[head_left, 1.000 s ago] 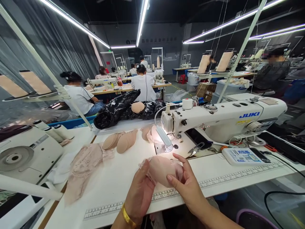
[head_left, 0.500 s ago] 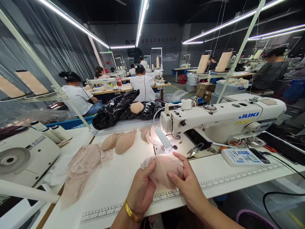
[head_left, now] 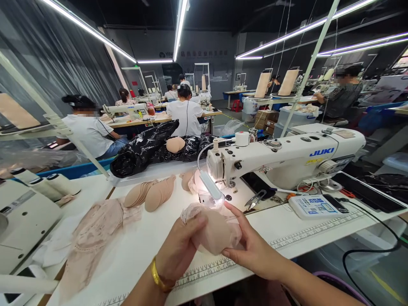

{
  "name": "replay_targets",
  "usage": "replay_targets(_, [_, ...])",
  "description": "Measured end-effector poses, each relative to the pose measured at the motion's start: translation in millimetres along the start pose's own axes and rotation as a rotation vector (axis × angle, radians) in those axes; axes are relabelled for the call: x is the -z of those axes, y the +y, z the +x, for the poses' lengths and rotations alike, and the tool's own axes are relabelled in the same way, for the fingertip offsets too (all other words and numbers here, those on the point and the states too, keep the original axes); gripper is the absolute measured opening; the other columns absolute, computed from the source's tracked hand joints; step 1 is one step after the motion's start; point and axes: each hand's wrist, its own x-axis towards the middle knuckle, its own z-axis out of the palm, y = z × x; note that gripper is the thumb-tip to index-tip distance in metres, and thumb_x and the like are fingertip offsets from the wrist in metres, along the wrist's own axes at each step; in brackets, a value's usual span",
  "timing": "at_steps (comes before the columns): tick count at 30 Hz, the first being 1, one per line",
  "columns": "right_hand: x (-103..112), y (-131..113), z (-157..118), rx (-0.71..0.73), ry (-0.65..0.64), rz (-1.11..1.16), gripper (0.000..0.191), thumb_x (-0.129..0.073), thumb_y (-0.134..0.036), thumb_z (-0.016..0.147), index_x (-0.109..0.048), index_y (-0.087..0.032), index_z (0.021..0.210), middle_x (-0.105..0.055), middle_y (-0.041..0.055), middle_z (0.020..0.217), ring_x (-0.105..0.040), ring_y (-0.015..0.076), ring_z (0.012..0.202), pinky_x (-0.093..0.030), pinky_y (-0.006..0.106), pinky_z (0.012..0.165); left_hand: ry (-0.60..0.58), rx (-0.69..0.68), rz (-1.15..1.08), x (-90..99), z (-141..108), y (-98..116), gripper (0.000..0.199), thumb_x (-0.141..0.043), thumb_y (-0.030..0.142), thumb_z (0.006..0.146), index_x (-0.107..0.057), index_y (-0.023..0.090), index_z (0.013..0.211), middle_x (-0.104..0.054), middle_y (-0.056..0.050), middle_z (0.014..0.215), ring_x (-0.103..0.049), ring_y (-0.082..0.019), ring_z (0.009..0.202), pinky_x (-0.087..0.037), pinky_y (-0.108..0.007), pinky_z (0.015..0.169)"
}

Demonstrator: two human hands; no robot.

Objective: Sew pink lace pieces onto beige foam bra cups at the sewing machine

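Observation:
A beige bra cup with thin lace-edged fabric (head_left: 215,231) is held up over the table's front edge, just before the sewing machine (head_left: 277,157). My left hand (head_left: 180,244) grips its left side, thumb on top and fingers underneath. On the right side my right hand (head_left: 255,246) pinches the lower edge with the thumb, its index finger stretched along the far edge. The machine's lamp (head_left: 211,185) lights the needle area behind the cup, where more pale fabric lies. To the left are fanned stacks of beige cup pads (head_left: 159,195) and a lace piece (head_left: 95,229).
Thread snips (head_left: 255,199) and a dark phone (head_left: 259,185) lie beside the machine bed. A white box (head_left: 314,206) with a cable stands on the right. Black plastic bags (head_left: 143,148) line the table's back. Co-workers sit at machines beyond.
My right thumb has slid from the cup's face down to its lower edge, and more of the cup's face shows. The whole view has shifted slightly, so the table appears further left.

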Motion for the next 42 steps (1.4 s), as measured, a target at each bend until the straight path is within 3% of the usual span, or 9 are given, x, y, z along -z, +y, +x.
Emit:
replay_targets(2, [20.9, -4.0, 10.1, 0.209, -0.084, -0.295, 0.084, -0.07, -0.023, 0.093, -0.018, -0.032, 0.158, -0.068, 0.0049, 0.11, -0.065, 0.0191, 0.095, -0.05, 0.035, 0.087, -0.369, -0.023, 0.334, 5.7, -3.5, 16.1, 0.034, -0.074, 0.046, 0.086, -0.072, 0.022, 0.11, -0.075, -0.006, 0.105, -0.069, -0.026, 0.096, -0.054, -0.037, 0.088])
replay_targets(4, [40.6, -5.9, 30.1, 0.53, -0.153, -0.651, 0.052, -0.062, -0.018, 0.096, -0.042, -0.028, 0.144, -0.069, 0.0038, 0.103, -0.061, 0.0183, 0.091, -0.046, 0.034, 0.085, -0.627, -0.053, 0.606, 8.3, -0.1, 25.8, 0.013, -0.076, 0.032, 0.083, -0.074, 0.024, 0.093, -0.075, -0.003, 0.101, -0.068, -0.025, 0.095, -0.048, -0.041, 0.098])
replay_targets(5, [49.3, -5.3, 42.6, 0.671, -0.181, -0.832, 0.033, -0.055, -0.015, 0.099, -0.053, -0.026, 0.13, -0.07, 0.0031, 0.099, -0.058, 0.0181, 0.089, -0.043, 0.034, 0.084, -0.684, -0.095, 0.758, 9.1, 5.1, 26.8, 0.002, -0.074, 0.023, 0.082, -0.073, 0.024, 0.082, -0.074, -0.002, 0.1, -0.068, -0.025, 0.097, -0.042, -0.044, 0.104])
replay_targets(6, [56.9, -3.4, 55.4, 0.763, -0.219, -1.016, 0.019, -0.05, -0.014, 0.102, -0.059, -0.024, 0.116, -0.07, 0.0026, 0.095, -0.056, 0.0183, 0.088, -0.04, 0.034, 0.081, -0.698, -0.152, 0.923, 10.2, 12.5, 25.2, 0.01, -0.072, 0.015, 0.08, -0.07, 0.023, 0.073, -0.074, -0.002, 0.101, -0.066, -0.025, 0.099, -0.035, -0.048, 0.109])
replay_targets(8, [69.2, 3.6, 78.2, 0.83, -0.255, -1.293, 0.021, -0.047, -0.016, 0.104, -0.063, -0.022, 0.093, -0.069, 0.0017, 0.087, -0.052, 0.0186, 0.085, -0.034, 0.033, 0.075, -0.701, -0.268, 1.265, 14.6, 31.8, 16.5, 0.017, -0.068, 0.006, 0.076, -0.068, 0.021, 0.069, -0.072, -0.001, 0.104, -0.064, -0.024, 0.103, -0.026, -0.052, 0.112])
replay_targets(14, [88.3, 20.6, 93.4, 0.651, -0.259, -1.368, 0.019, -0.057, -0.003, 0.091, -0.062, -0.02, 0.083, -0.074, -0.0019, 0.103, -0.055, 0.0168, 0.091, -0.032, 0.032, 0.077, -0.72, -0.281, 1.387, 36.6, 71.4, -3.8, 0.015, -0.073, 0.009, 0.075, -0.068, 0.021, 0.068, -0.068, 0.001, 0.111, -0.064, -0.021, 0.101, -0.028, -0.045, 0.1])
replay_targets(19, [93.6, 17.0, 87.7, 0.59, -0.204, -1.34, 0.029, -0.054, 0.005, 0.082, -0.064, -0.021, 0.088, -0.076, -0.003, 0.109, -0.058, 0.0182, 0.093, -0.031, 0.034, 0.08, -0.667, -0.271, 1.395, 39.6, 70.2, -3.2, 0.016, -0.071, 0.01, 0.078, -0.068, 0.024, 0.07, -0.067, 0.003, 0.113, -0.063, -0.022, 0.107, -0.026, -0.043, 0.098])
replay_targets(28, [91.5, 12.1, 90.4, 0.552, -0.219, -1.373, 0.028, -0.053, 0.0, 0.089, -0.069, -0.022, 0.095, -0.074, 0.0025, 0.1, -0.057, 0.0207, 0.095, -0.038, 0.034, 0.084, -0.678, -0.271, 1.273, 45.6, 78.5, 1.2, 0.015, -0.067, 0.018, 0.086, -0.065, 0.023, 0.072, -0.068, 0.003, 0.114, -0.064, -0.021, 0.107, -0.029, -0.039, 0.097])
replay_targets(42, [91.3, 11.1, 91.2, 0.456, -0.158, -1.351, 0.038, -0.052, -0.002, 0.089, -0.073, -0.024, 0.111, -0.074, 0.0041, 0.095, -0.057, 0.0214, 0.089, -0.039, 0.033, 0.085, -0.697, -0.227, 1.299, 49.1, 88.8, 1.3, 0.011, -0.064, 0.017, 0.082, -0.062, 0.02, 0.071, -0.068, -0.002, 0.108, -0.062, -0.025, 0.114, -0.028, -0.041, 0.104])
